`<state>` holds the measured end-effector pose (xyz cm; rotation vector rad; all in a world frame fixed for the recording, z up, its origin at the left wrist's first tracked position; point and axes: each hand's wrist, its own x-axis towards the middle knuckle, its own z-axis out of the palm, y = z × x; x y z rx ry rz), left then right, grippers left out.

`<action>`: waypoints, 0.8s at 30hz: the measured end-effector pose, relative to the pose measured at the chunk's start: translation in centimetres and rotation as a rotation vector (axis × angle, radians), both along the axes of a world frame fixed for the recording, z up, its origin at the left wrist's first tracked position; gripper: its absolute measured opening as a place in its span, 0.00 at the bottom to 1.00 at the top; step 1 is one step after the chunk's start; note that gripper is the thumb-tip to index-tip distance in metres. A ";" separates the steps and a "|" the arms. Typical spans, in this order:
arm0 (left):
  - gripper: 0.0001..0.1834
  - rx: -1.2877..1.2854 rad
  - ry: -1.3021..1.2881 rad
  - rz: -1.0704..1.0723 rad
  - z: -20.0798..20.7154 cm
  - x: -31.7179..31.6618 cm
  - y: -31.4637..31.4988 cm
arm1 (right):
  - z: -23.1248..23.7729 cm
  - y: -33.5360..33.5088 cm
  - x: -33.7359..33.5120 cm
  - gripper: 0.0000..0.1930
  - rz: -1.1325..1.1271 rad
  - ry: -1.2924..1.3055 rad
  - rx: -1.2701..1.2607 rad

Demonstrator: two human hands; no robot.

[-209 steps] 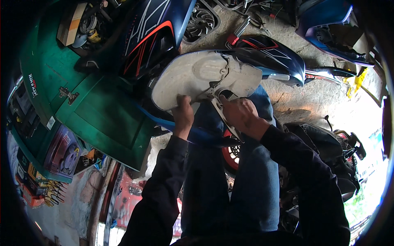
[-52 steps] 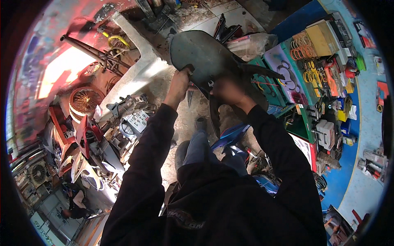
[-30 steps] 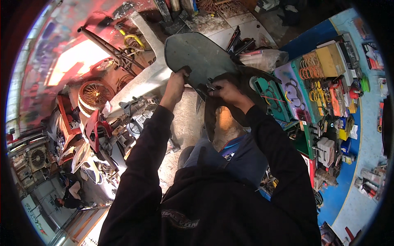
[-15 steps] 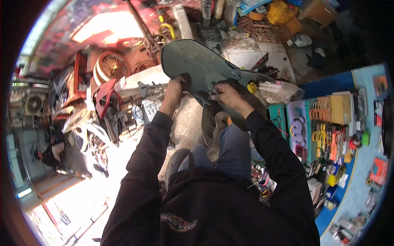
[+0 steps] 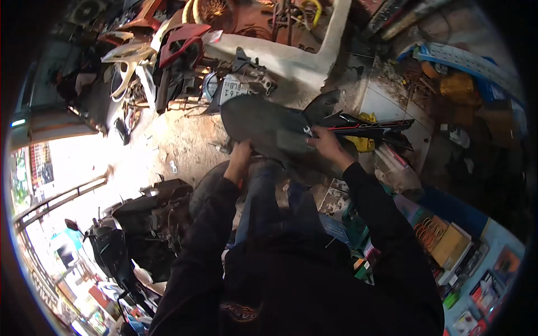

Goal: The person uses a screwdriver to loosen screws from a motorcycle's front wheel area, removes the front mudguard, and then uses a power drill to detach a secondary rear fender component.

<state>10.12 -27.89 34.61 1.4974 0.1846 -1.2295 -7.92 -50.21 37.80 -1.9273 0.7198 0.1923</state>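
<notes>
A broad, dark grey plastic motorcycle fender (image 5: 252,120) spans the space between my hands, above my knees. My left hand (image 5: 241,158) is closed on its near left edge, thumb on top. On the right side my right hand (image 5: 328,145) is closed, with the shiny open end of a wrench (image 5: 307,131) poking out past the fingers. That hand rests against the fender's right part; whether it also grips the fender, I cannot tell. Just beyond it lies a black panel with red stripes (image 5: 370,126), beside a yellow bag (image 5: 361,143).
A concrete ledge (image 5: 286,60) runs across the far side. Motorcycle parts, with a red fairing (image 5: 182,45) and a white number plate (image 5: 231,88), crowd the far left. At the near left stands a black motorcycle (image 5: 112,246). Orange coils (image 5: 430,233) and boxes fill the right.
My view has turned to the right. The fender has come down closer to my knees and lies flatter, both hands still at it. The wrench end shows more plainly.
</notes>
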 end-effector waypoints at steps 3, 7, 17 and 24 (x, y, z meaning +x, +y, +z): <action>0.20 0.016 0.143 0.089 -1.7 -2.4 1.6 | -4.7 0.8 -0.5 0.21 -0.026 0.067 -0.011; 0.20 -0.051 0.064 0.021 -7.1 -3.2 4.6 | -10.9 3.4 -1.1 0.20 0.010 0.028 -0.041; 0.24 0.108 -0.023 0.029 -15.4 -2.8 9.4 | -20.5 9.4 -2.4 0.16 -0.101 0.151 0.082; 0.23 0.110 0.171 0.233 -20.8 -0.7 12.2 | -27.7 9.0 1.5 0.19 -0.056 0.130 0.044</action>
